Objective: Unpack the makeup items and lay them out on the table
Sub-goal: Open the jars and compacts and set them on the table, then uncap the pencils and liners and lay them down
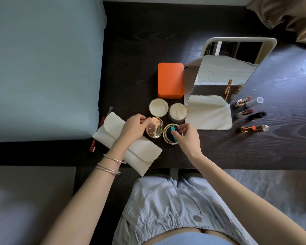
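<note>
A gold compact lies open on the dark table (131, 68): its mirrored lid (155, 127) on the left, its base (170, 137) with a dark puff and teal band on the right. My left hand (134, 127) holds the lid's edge. My right hand (185, 137) pinches the puff's teal band. A cream pouch (141, 152) lies under my left wrist. Behind the compact sit a cream jar lid (158, 107) and an open powder jar (177, 111). Several lipsticks (244, 113) lie at the right, one gold (254, 128).
An orange box (170, 80) stands behind the jars. A standing mirror (224, 75) on a cream base is to its right. Red pencils (93, 145) lie at the table's left edge beside a blue bed (42, 68). Tan fabric (290, 15) is at the top right.
</note>
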Demonstrator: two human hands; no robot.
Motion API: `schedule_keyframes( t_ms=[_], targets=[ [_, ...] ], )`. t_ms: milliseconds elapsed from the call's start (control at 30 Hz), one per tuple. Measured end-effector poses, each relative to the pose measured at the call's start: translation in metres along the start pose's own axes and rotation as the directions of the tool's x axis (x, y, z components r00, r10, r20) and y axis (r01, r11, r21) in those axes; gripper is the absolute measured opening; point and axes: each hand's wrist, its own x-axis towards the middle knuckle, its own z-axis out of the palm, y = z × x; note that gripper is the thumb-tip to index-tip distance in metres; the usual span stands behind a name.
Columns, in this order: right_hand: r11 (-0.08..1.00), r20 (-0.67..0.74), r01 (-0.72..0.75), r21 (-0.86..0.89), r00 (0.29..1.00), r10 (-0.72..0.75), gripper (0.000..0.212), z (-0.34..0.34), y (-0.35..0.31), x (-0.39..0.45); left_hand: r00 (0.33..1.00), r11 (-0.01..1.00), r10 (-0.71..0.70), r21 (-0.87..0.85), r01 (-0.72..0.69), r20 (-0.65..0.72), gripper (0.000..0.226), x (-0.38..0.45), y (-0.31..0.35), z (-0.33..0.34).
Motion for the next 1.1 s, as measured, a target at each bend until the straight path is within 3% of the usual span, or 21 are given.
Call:
schedule_keyframes(
  t_ms=[133,333,433,533,700,1100],
  targets=[
    [0.991,0.199,0.069,0.117,0.976,-0.092,0.006,0.018,-0.034,-0.009,0.963,0.998,0.043,0.065,-0.026,-0.268,0.027,-0.016,-0.028,-0.029],
    [0.973,0.473,0.059,0.222,0.866,-0.161,0.010,0.054,-0.082,-0.020,0.898,0.928,-0.152,0.252,0.274,-0.414,0.025,-0.055,-0.078,-0.051],
    [0.969,0.545,0.027,0.246,0.822,-0.162,0.012,0.070,-0.092,-0.022,0.869,0.828,-0.263,0.365,0.426,-0.418,0.023,-0.067,-0.091,-0.048],
    [0.977,0.588,0.015,0.214,0.796,-0.141,0.017,0.080,-0.095,-0.023,0.843,0.812,-0.346,0.320,0.489,-0.412,0.032,-0.068,-0.104,-0.042],
    [0.984,0.650,-0.041,0.172,0.756,-0.082,0.022,0.084,-0.096,-0.022,0.840,0.837,-0.377,0.245,0.489,-0.389,0.052,-0.056,-0.113,-0.028],
    [0.967,0.742,-0.188,0.173,0.670,-0.002,0.029,0.084,-0.093,-0.026,0.849,0.833,-0.459,0.206,0.513,-0.261,0.043,-0.041,-0.109,-0.031]
  ],
)
